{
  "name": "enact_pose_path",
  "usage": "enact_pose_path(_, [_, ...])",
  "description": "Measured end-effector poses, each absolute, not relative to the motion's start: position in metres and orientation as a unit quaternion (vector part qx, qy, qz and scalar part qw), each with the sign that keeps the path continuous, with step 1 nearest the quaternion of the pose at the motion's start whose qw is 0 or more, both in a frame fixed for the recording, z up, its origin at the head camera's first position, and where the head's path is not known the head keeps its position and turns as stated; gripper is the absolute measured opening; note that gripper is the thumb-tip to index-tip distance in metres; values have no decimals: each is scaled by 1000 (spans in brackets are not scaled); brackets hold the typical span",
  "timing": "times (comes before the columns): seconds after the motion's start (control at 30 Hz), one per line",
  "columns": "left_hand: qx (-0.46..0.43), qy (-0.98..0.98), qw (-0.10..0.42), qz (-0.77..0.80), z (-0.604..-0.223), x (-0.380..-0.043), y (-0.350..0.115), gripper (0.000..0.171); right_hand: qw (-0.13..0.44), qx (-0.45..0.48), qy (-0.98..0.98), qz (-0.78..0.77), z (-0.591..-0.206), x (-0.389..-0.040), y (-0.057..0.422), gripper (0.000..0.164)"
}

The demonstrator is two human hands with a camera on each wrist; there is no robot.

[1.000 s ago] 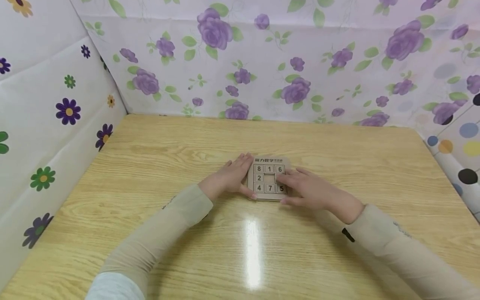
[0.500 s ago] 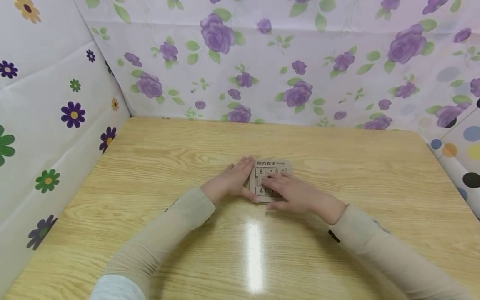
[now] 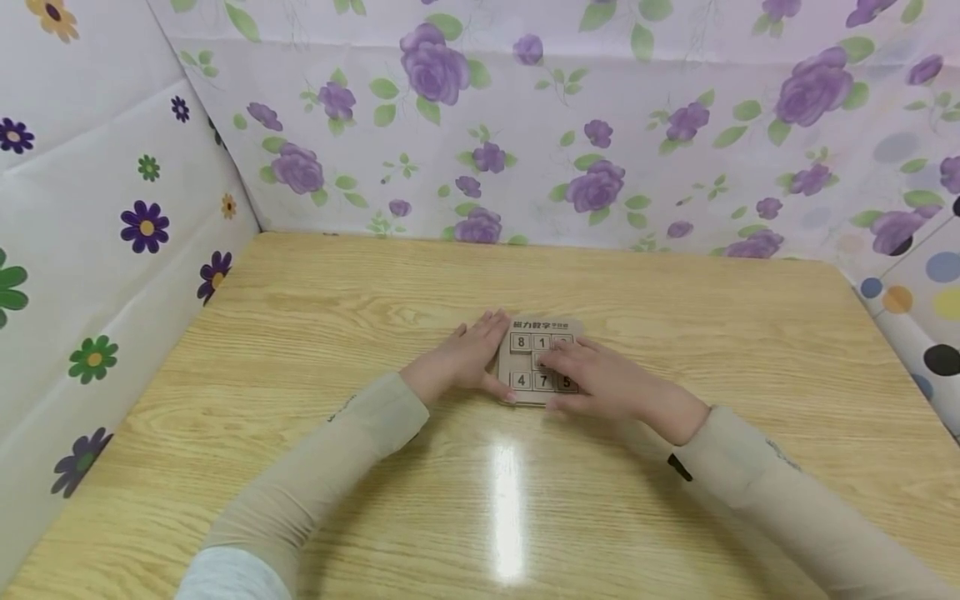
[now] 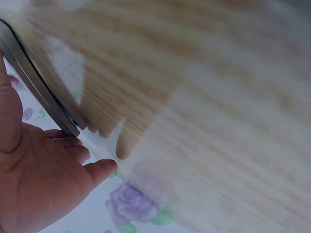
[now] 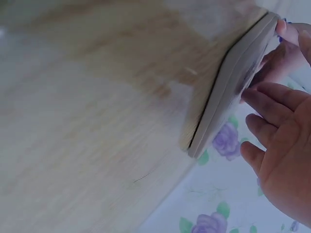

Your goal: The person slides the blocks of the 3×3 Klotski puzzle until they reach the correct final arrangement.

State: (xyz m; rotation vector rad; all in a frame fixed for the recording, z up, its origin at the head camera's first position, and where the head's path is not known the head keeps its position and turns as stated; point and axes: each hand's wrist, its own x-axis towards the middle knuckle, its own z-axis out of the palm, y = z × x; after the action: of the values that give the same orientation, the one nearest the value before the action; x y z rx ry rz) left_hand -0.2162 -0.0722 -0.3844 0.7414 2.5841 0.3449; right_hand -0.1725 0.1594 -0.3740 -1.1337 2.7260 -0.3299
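Observation:
A square number sliding puzzle (image 3: 520, 325) lies flat on the table with its dark printed heading at the far side. Tiles 8 and 1 show in the top row, 4, 7 and 5 in the bottom one. In the middle row the left slot is bare, and a tile (image 3: 536, 360) sits at the centre, partly covered. My right hand (image 3: 618, 382) reaches over from the right, its fingertips on that tile. Along the left edge rests my left hand (image 3: 465, 357), fingers extended, thumb at the near corner. Both wrist views show the puzzle's edge (image 5: 214, 107) beside relaxed fingers.
The wood-grain table (image 3: 360, 517) is glossy, with a bright light reflection near the front. Flowered cloth (image 3: 360, 125) hangs along the back, with daisy-print cloth (image 3: 90, 275) at the left and dotted cloth (image 3: 915, 308) at the right.
My right hand moved left over the middle row, then back right. The middle row's left tile slid to the centre, baring the left slot. My left hand has stayed at the puzzle's edge.

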Motion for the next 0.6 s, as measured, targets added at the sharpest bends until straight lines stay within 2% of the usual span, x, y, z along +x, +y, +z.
enact_pose_path(0.33, [266,930,220,124,-387,-217,-73,126,102,-382,913,-99,-375,-190,136,71])
enact_pose_path(0.6, [261,931,221,128,-384,-216,-72,126,96,-394,909,-93,-377,-175,134,69])
